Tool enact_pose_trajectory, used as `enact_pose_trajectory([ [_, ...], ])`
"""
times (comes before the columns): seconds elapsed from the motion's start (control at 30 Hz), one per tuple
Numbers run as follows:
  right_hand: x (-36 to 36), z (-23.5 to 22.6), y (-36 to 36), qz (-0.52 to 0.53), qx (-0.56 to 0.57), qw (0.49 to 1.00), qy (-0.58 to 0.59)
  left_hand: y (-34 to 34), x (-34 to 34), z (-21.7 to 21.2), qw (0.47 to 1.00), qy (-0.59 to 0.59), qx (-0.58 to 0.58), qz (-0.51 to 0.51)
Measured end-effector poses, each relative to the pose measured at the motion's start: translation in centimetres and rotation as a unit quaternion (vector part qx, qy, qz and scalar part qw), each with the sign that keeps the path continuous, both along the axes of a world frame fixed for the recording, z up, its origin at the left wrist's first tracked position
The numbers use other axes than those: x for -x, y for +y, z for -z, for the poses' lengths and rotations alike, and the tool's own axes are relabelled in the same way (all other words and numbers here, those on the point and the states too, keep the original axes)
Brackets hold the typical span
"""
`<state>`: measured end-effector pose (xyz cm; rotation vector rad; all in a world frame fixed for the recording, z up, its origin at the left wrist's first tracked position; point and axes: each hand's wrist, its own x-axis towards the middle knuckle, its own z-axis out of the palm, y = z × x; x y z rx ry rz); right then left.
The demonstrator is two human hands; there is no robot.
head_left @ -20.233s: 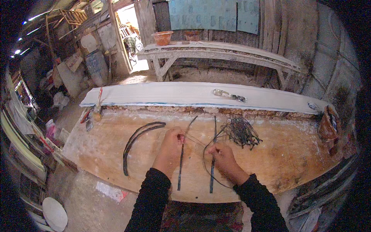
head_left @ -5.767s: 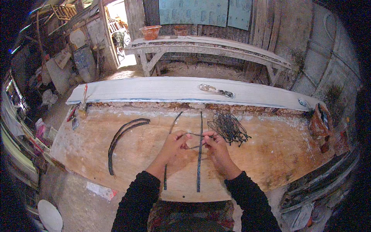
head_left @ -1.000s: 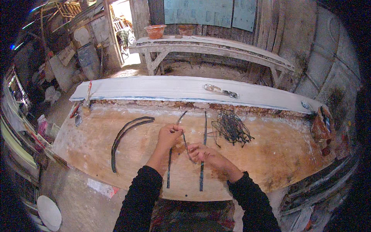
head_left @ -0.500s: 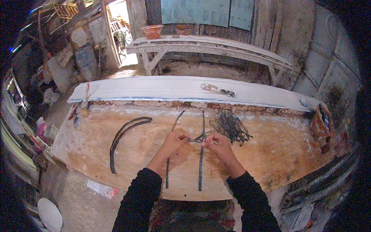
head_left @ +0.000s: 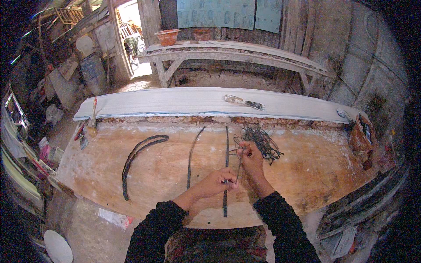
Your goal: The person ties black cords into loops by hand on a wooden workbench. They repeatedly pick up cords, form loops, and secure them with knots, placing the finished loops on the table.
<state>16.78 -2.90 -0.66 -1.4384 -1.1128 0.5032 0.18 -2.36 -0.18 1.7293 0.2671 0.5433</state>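
On a worn wooden worktop [head_left: 307,175] lie two long dark strips: a straight one [head_left: 226,149] under my hands and a slightly bowed one [head_left: 191,153] to its left. My left hand [head_left: 217,183] pinches the straight strip and the near end of a thin dark wire [head_left: 239,164]. My right hand [head_left: 251,155] grips the same wire higher up, close to a tangled bundle of dark wires [head_left: 261,141]. The wire runs taut between both hands.
A curved pair of dark strips [head_left: 138,158] lies on the left of the worktop. A white plank [head_left: 184,101] runs along the far edge with a small tool [head_left: 243,101] on it. A brown bag [head_left: 362,138] sits at the right end. A bench [head_left: 237,55] stands behind.
My left hand has dropped toward me along the straight strip. My right hand has moved up toward the wire bundle, stretching the wire between them.
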Motion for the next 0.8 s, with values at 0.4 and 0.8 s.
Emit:
enact_pose_trajectory([
  [0.4,-0.9,1.6,0.7,0.105,-0.034,0.988,-0.108,4.6,2.1,-0.1,0.974,-0.004,-0.034,-0.222],
  [0.8,5.1,-1.4,-3.6,-0.412,0.052,0.909,-0.016,7.4,3.6,0.9,0.863,0.023,0.001,-0.504],
])
